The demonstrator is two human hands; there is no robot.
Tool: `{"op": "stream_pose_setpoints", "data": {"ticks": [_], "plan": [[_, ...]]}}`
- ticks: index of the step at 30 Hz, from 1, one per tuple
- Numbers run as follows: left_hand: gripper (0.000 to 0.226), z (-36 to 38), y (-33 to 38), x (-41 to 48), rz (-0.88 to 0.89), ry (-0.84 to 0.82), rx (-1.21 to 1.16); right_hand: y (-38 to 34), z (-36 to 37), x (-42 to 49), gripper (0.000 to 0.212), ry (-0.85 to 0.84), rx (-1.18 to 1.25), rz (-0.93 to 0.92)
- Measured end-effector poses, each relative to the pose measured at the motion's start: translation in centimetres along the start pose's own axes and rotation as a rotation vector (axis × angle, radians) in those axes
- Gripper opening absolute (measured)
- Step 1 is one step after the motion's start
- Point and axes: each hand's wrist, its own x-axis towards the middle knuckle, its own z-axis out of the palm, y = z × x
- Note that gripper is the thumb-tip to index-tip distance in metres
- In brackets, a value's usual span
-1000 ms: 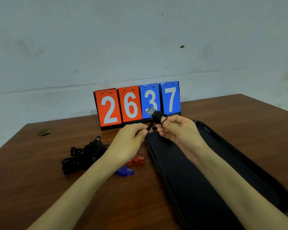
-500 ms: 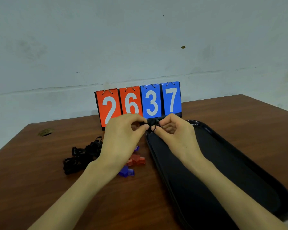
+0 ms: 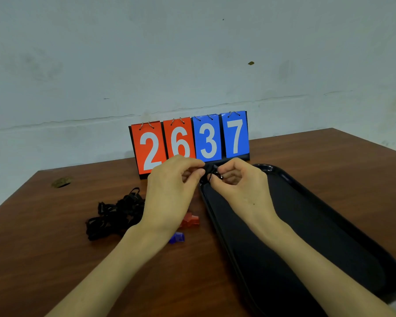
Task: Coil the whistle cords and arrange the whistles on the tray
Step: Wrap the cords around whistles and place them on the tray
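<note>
Both my hands meet over the far left corner of the black tray (image 3: pixel 329 216). Between them is a black whistle (image 3: pixel 210 170) with its black cord wound about it. My left hand (image 3: pixel 169 191) pinches it from the left with thumb and forefinger. My right hand (image 3: pixel 238 184) pinches it from the right, fingers curled; a small metal ring shows by those fingers. Most of the whistle is hidden by my fingers. On the table left of the tray lie a red whistle (image 3: pixel 191 220), a blue whistle (image 3: pixel 177 237) and a tangle of black cords (image 3: pixel 114 213).
A flip scoreboard (image 3: pixel 190 143) reading 2 6 3 7 stands at the back of the wooden table (image 3: pixel 55 259), just behind my hands. A round hole (image 3: pixel 61 181) sits in the tabletop at the far left. A pale wall lies behind.
The whistle was raised in front of the scoreboard a second ago. Both hands have lowered it towards the tray corner and closed in round it, hiding most of it.
</note>
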Motion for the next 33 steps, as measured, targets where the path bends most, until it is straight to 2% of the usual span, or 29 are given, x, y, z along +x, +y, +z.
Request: {"op": "stream_pose_setpoints", "data": {"ticks": [2,5,9,15,22,26,30,33], "plan": [[0.017,0.2,0.1,-0.1,-0.045,0.001,-0.061,0.0,-0.1,0.1,0.015,0.006,0.028,0.033],[0.011,0.4,0.2,-0.3,-0.015,0.030,-0.075,0.0,-0.2,0.2,0.016,-0.031,0.092,0.088],[0.017,0.6,-0.5,-0.4,0.075,0.021,0.040,-0.1,0.1,0.0,0.011,-0.063,0.140,0.134],[0.025,-0.1,-0.5,0.2,0.104,-0.079,0.163,-0.6,-0.2,0.1,0.013,-0.143,0.243,0.205],[0.030,0.6,-0.2,-0.6,0.095,-0.123,0.330,-0.2,0.1,-0.1,0.007,-0.143,0.123,0.185],[0.015,1.1,-0.4,-0.8,0.132,-0.123,0.385,-0.1,0.5,-0.4,0.004,-0.157,0.056,0.175],[0.008,1.2,-0.6,-0.7,0.143,-0.191,0.427,-0.2,0.4,-0.2,0.003,-0.198,0.035,0.201],[0.019,1.4,-1.2,-0.8,0.215,-0.169,0.398,-0.1,0.2,-0.1,0.005,-0.249,0.039,0.246]]}}
